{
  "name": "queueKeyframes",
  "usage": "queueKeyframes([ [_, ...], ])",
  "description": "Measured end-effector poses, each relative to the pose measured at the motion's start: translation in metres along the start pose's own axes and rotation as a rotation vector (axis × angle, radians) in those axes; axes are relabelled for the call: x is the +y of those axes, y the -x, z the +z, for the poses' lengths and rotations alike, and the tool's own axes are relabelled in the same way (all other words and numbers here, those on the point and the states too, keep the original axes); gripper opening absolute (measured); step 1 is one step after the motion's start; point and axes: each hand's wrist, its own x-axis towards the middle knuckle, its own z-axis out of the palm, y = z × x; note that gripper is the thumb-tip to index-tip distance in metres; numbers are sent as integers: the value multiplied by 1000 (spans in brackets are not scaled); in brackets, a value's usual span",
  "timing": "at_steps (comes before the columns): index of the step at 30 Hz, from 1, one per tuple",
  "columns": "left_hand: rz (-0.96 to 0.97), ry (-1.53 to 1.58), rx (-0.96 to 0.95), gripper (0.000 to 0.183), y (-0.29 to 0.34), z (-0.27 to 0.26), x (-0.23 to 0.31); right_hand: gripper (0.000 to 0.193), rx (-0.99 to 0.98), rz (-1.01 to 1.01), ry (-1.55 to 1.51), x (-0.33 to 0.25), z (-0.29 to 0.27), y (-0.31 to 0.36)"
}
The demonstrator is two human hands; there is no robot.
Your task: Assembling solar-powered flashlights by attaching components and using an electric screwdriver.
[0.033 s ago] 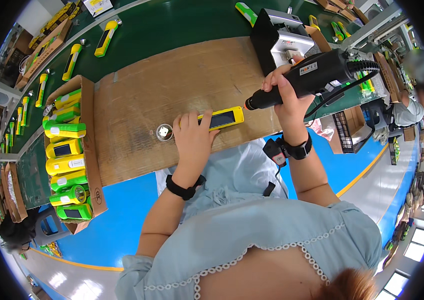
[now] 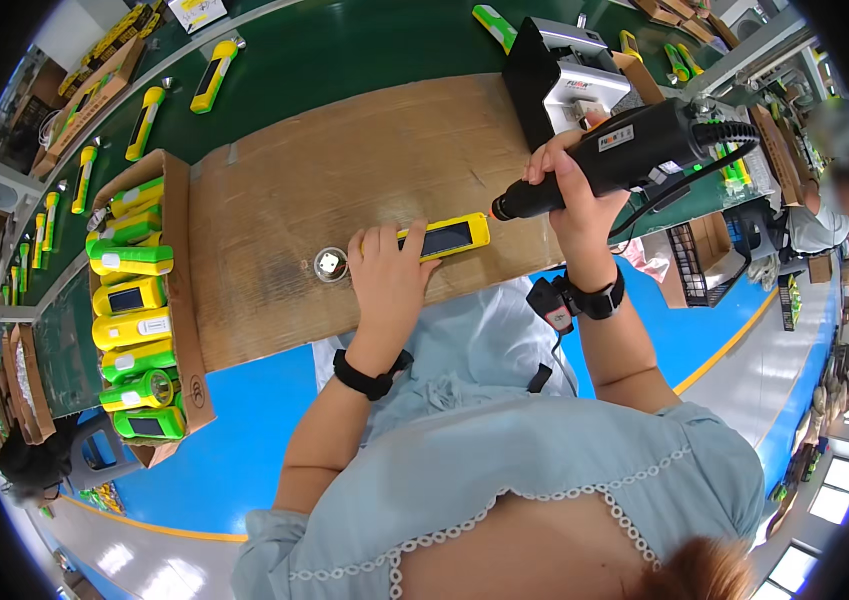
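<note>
My left hand (image 2: 389,275) is wrapped over a yellow flashlight (image 2: 447,238) with a dark panel, holding it down on the cardboard sheet. Its left part is hidden under my fingers. In my right hand (image 2: 584,195) is a black electric screwdriver (image 2: 614,160), held nearly level and tilted slightly. The screwdriver's tip meets or nearly meets the right end of the flashlight; contact is too small to tell. Just left of my left hand lies a round silver reflector (image 2: 329,264) with a white centre, on the cardboard (image 2: 274,190).
A cardboard box (image 2: 177,300) of yellow and green flashlights stands at the left. Several more flashlights (image 2: 214,76) lie on the green bench (image 2: 344,50). A black and silver machine (image 2: 559,80) sits behind the screwdriver, whose cable (image 2: 684,195) loops at the right. Another person (image 2: 824,215) is far right.
</note>
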Motion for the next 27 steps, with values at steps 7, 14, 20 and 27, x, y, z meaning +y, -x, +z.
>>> queueKeyframes([
  [7, -6, 22, 13, 49, 1, -1, 0, 51, 6, 40, 43, 1, 7, -2],
  [14, -6, 34, 32, 49, 1, 1, 1, 50, 14, 39, 41, 7, 8, -1],
  [20, 9, 35, 27, 52, -2, 4, -4, 45, -19, 97, 59, 20, 12, -3],
  [27, 2, 61, -8, 53, -9, 0, -9, 42, -92, 212, 249, 23, 22, -9],
])
